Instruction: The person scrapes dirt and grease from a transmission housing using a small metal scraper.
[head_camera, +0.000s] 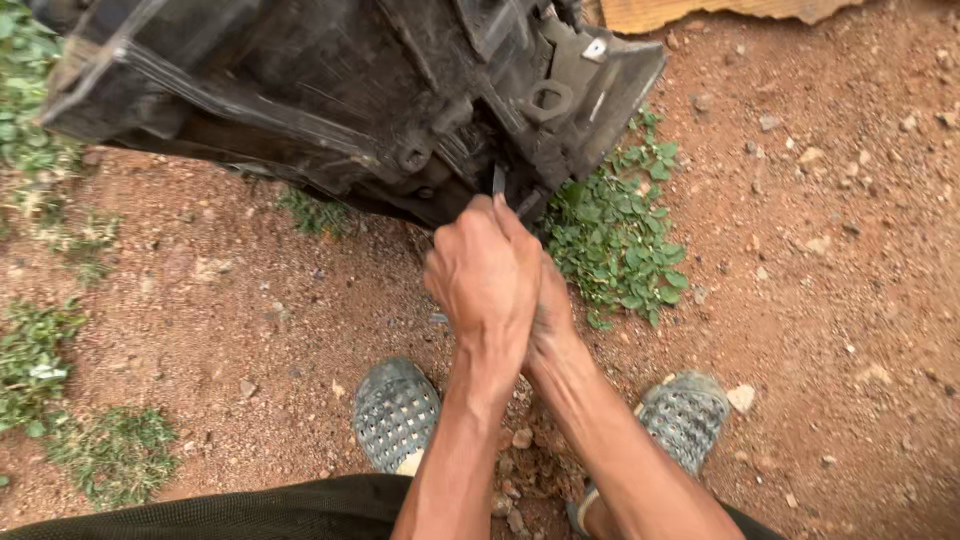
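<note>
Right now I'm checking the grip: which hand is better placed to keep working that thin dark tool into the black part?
Left, probably. The left hand sits on top, closed around the tool where it meets the black part; the right hand is mostly hidden beneath.

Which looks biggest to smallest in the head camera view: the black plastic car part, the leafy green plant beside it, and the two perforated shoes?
1. Black plastic car part, by far the largest.
2. Leafy green plant.
3. The two shoes, left and right: they look about alike, so no ranking between them, and they sit nearer the camera.
</note>
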